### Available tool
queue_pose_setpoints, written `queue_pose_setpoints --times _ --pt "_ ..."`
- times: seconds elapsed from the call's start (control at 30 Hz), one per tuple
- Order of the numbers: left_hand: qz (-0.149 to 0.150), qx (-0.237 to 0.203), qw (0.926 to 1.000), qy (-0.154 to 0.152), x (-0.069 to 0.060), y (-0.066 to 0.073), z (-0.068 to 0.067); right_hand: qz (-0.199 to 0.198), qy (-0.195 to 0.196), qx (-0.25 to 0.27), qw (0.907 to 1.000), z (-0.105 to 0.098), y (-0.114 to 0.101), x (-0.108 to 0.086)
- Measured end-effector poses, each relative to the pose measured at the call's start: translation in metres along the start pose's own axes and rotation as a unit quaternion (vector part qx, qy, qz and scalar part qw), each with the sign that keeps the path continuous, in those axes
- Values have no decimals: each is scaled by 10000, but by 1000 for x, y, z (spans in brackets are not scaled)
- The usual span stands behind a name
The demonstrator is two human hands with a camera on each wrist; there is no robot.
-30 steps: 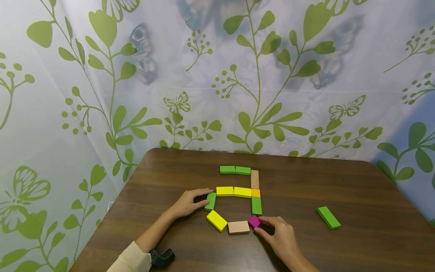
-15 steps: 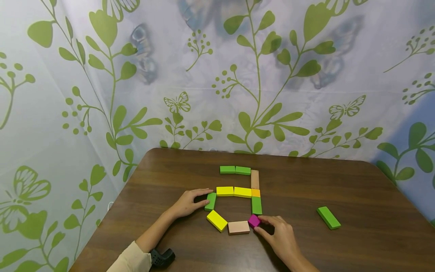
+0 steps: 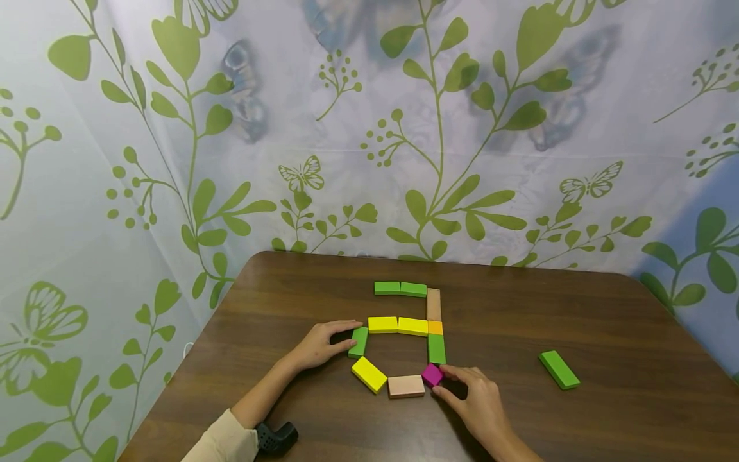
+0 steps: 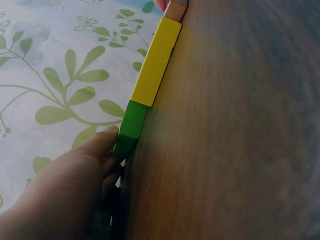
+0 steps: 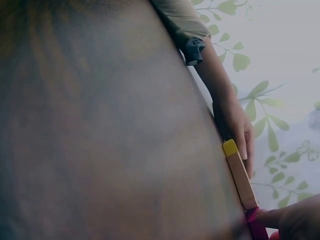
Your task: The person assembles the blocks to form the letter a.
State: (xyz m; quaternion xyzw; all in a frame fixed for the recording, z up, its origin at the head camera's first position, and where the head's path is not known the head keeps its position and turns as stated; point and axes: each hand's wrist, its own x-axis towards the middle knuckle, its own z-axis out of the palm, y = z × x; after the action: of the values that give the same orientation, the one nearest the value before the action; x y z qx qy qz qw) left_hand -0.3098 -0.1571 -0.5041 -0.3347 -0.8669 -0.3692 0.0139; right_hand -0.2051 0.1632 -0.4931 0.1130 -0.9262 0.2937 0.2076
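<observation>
My left hand [image 3: 319,344] holds a green block [image 3: 358,342] with thumb and fingertips, at the left side of an outline of blocks lying on the table. My right hand [image 3: 476,401] pinches a small magenta block [image 3: 432,375] at the outline's lower right corner. Between the hands lie a yellow block [image 3: 369,375] and a tan block [image 3: 406,386]. Another green block [image 3: 437,348] is just above the magenta one. In the left wrist view, the thumb presses the green block [image 4: 131,122] beside the yellow block [image 4: 157,62]. The right wrist view shows only part of the magenta block [image 5: 256,225].
Two yellow blocks [image 3: 398,326], an orange block [image 3: 435,328], an upright tan block [image 3: 433,305] and two green blocks [image 3: 400,289] continue the outline. A lone green block [image 3: 559,369] lies to the right on the brown table [image 3: 635,359]. A patterned cloth [image 3: 346,212] hangs behind.
The magenta block has shifted very slightly under my right fingers. My left hand and the other blocks stay where they were.
</observation>
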Motion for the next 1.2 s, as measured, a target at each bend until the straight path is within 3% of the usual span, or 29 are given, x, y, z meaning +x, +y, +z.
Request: queue_pose_setpoints --times 0.23,0.47,0.67,0.8,0.93,1.2 --pt "-29 -62 10000 11 0 1 0 47 -73 79 9999 -7 -3 -1" --pt "-27 -93 10000 -6 -1 1 0 -322 119 29 9994 -17 -2 1" --pt "-26 -74 10000 -18 0 2 0 -876 464 23 9951 -28 19 8" --pt "-58 -78 9999 -34 0 2 0 -929 702 -40 9932 -39 41 13" --pt "-62 -102 9999 -35 -1 2 0 -762 793 -64 9939 -52 62 15" --pt "-38 -127 9999 -6 -1 2 -1 40 802 -361 9961 -81 103 14"
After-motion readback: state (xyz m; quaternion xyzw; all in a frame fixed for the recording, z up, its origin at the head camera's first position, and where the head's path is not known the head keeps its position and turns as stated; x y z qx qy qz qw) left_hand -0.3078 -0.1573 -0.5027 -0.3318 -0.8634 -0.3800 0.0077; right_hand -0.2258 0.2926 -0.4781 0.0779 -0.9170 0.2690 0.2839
